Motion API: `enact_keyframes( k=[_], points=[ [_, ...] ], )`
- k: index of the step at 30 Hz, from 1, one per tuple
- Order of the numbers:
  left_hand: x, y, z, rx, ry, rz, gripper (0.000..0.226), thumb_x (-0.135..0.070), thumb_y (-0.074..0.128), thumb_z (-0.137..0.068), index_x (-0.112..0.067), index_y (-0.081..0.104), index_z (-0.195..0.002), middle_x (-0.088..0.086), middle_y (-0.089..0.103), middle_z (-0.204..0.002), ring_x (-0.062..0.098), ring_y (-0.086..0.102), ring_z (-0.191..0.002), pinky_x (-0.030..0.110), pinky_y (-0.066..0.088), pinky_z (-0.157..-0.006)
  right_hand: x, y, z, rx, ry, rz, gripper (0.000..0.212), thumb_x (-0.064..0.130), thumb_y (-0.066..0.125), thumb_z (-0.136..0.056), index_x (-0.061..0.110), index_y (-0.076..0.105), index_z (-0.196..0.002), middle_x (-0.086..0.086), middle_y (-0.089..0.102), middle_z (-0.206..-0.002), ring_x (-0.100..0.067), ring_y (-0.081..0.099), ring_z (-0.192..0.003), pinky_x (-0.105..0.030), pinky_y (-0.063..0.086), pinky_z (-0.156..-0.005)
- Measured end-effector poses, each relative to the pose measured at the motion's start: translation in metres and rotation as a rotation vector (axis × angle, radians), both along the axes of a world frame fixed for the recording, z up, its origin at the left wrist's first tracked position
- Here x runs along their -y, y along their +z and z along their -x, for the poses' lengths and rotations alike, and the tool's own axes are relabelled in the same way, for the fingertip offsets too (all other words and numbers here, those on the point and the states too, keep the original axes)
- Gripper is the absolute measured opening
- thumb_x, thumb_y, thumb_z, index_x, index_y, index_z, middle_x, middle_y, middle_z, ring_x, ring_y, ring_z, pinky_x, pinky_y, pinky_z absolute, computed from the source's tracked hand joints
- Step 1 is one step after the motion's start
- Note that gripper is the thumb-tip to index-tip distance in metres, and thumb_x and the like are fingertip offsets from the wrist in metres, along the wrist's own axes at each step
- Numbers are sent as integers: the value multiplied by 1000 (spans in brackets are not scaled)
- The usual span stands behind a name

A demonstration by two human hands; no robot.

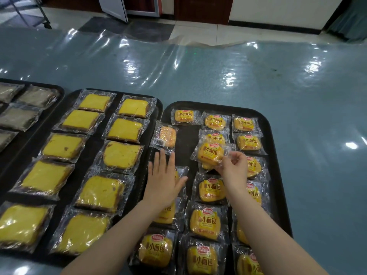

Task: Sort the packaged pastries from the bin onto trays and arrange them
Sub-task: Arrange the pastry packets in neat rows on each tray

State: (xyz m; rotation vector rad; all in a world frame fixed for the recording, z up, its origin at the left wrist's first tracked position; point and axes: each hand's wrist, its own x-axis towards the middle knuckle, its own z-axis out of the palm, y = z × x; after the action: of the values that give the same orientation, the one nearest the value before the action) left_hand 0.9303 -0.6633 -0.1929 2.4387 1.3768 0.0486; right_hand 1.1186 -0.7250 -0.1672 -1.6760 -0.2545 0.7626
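- The surface (pixel 218 72) carried black trays side by side, one kind of pastry per tray.
- The right tray (pixel 266 124) held small buns in rows, with a gap in the left column.
- The left hand (pixel 161 181) lay flat with straight fingers on a packet, likely steadying it.
- The right hand (pixel 234 165) pinched a bun packet (pixel 210 153) by its wrapper, lifted above the middle column, probably for placing.

Glossy, wrinkled clear plastic sheeting (pixel 198 72) covers the blue-grey table. Matt black plastic trays (pixel 268 126) carry pastries sealed in shiny, crinkled transparent film wrappers (pixel 210 153); yellow cake slices (pixel 119 155) appear spongy.
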Motion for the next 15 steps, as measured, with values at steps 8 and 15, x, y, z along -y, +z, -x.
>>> enact_keyframes(
  k=[8,15],
  points=[
    [-101,25,1,415,446,124,65,-22,69,-84,-16,34,-138,2,59,-108,22,57,-102,32,46,-77,-6,8,-3,109,142,-14,61,6,49,-97,55,35,-132,-2,60,-110,-13,66,-86,-30,59,-71],
    [-101,29,21,639,579,107,32,-11,63,-85,-28,44,-105,-7,54,-81,8,55,-71,20,33,-51,-20,11,14,234,299,30,51,9,43,-100,56,62,-100,9,62,-123,-5,65,-95,-28,58,-74]
  ],
)
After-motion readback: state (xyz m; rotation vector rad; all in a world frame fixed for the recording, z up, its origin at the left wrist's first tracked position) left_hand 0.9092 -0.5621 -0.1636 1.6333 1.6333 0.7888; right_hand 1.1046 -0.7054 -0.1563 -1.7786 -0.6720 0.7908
